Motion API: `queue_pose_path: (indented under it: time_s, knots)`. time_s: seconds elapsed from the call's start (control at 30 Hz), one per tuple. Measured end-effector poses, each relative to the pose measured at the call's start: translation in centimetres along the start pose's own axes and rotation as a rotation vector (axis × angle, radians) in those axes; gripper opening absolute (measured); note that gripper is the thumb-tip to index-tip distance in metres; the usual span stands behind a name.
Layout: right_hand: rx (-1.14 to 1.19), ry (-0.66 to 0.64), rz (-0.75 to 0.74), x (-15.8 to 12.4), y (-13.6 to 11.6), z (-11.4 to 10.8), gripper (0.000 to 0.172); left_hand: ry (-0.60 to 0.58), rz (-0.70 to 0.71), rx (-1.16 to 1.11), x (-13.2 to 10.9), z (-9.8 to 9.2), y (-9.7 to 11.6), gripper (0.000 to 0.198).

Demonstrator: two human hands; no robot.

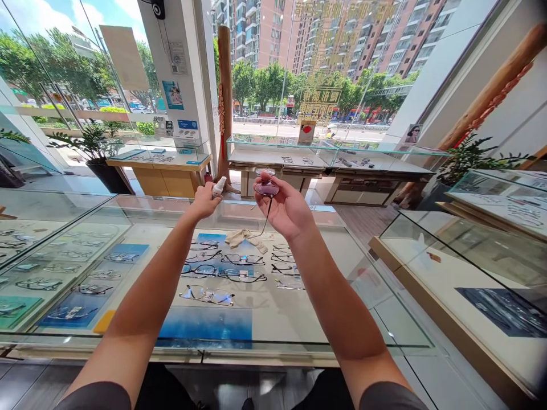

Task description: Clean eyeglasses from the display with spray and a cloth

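Observation:
Held up over the glass counter (299,333), my right hand (287,209) grips a pair of glasses (266,188) with purple-tinted lenses. One dark temple hangs down from them. My left hand (205,202) is closed around a small white spray bottle (219,187), its nozzle tilted up and to the right toward the glasses. The two hands are apart, and the bottle does not touch the lenses. Below them a crumpled beige cloth (237,238) lies on the counter. Several eyeglass frames (243,259) sit in rows under the glass.
A yellow item (105,322) is at the counter's near left. More glass cases stand to the right (427,267) and along the window (277,155). Potted plants (96,145) and a wooden post (224,102) rise beyond the counter.

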State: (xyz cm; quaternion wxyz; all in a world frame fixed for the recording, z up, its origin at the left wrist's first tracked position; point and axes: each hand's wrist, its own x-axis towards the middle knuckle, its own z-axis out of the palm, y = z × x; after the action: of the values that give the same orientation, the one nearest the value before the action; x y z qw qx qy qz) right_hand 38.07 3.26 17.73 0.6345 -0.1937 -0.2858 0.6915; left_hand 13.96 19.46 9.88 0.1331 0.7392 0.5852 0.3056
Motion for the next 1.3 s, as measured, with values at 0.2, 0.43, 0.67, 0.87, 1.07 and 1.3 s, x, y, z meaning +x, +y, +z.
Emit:
queue_pose_path:
  time_s: [0.2, 0.43, 0.67, 0.87, 1.07, 1.3]
  knots:
    - [-0.037, -0.020, -0.017, -0.2, -0.1, 0.1, 0.025, -0.134, -0.146, 0.191, 0.1, -0.3, -1.8, 0.041]
    - [-0.053, -0.042, -0.031, -0.4, -0.1, 0.1, 0.025, -0.229, -0.194, 0.358, 0.2, 0.1, -3.0, 0.034]
    - [-0.043, -0.056, -0.008, -0.6, -0.1, 0.4, 0.030, -0.327, -0.218, 0.387, 0.1, 0.3, -3.3, 0.032]
    - [-0.074, -0.055, -0.037, -0.7, -0.2, 0.3, 0.027, -0.319, -0.218, 0.370, -0.3, -0.4, -2.8, 0.043]
    - [-0.086, -0.054, -0.050, -0.6, -0.5, 0.2, 0.026, -0.045, -0.103, 0.400, -1.8, -1.8, 1.6, 0.063]
    - [-0.090, -0.037, -0.065, -0.6, -0.7, 0.2, 0.026, -0.398, -0.002, 0.468, -4.7, 3.3, 6.9, 0.021]
